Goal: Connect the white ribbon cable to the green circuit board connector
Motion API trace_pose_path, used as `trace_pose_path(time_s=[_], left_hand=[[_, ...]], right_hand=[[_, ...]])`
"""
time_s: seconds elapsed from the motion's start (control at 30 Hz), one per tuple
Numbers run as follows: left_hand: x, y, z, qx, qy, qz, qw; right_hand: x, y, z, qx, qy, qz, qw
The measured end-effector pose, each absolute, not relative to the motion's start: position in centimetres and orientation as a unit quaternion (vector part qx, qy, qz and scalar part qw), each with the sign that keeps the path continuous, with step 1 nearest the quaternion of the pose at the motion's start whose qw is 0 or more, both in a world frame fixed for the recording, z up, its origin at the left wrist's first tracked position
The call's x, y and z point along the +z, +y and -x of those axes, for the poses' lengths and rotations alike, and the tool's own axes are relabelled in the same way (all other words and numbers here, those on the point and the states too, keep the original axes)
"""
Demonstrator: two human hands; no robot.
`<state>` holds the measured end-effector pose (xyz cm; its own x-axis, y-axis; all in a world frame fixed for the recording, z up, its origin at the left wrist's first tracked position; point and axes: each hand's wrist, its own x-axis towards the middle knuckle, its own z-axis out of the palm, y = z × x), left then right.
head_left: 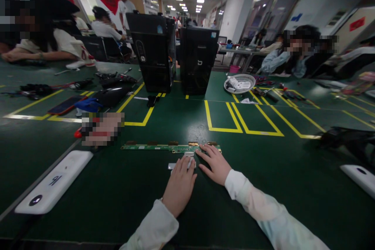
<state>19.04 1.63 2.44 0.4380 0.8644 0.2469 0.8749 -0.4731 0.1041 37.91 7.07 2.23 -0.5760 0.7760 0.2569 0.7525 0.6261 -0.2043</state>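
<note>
A long, narrow green circuit board (146, 147) lies flat across the table in front of me, with several copper-coloured tabs along its far edge. My right hand (215, 166) rests at the board's right end, fingers spread and fingertips on or just over it. Nearer to me, my left hand (179, 187) lies palm down with its fingers stretched out. Under those fingertips is a small whitish flat piece (172, 166), mostly covered, close to the connector at the board's near edge. I cannot tell whether it is joined to the board.
Two black computer towers (152, 54) stand upright at the back. A white basket (239, 90) sits to their right. Left of me lie a white power strip-like device (55, 183), a blue tool (88, 104) and dark cables (38, 90). Yellow tape marks the green table. Other people sit around.
</note>
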Motion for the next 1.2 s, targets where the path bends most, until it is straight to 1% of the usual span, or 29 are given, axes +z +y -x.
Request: trace_pose_path(time_s=[0.53,0.87,1.03,1.2], left_hand=[[2.4,1.8,-19.3,-0.12,-0.519,0.845,0.032],[2.0,2.0,-20.4,-0.135,-0.545,0.827,0.032],[3.5,1.8,-19.7,-0.145,-0.542,0.828,0.03],[5.4,1.6,-15.7,-0.138,-0.558,0.818,0.01]], right_hand=[[2.0,7.2,-38.0,0.045,-0.886,0.429,0.172],[2.0,7.2,-38.0,0.038,-0.888,0.429,0.159],[1.9,7.2,-38.0,0.037,-0.889,0.43,0.151],[2.2,7.1,-38.0,0.038,-0.889,0.435,0.139]])
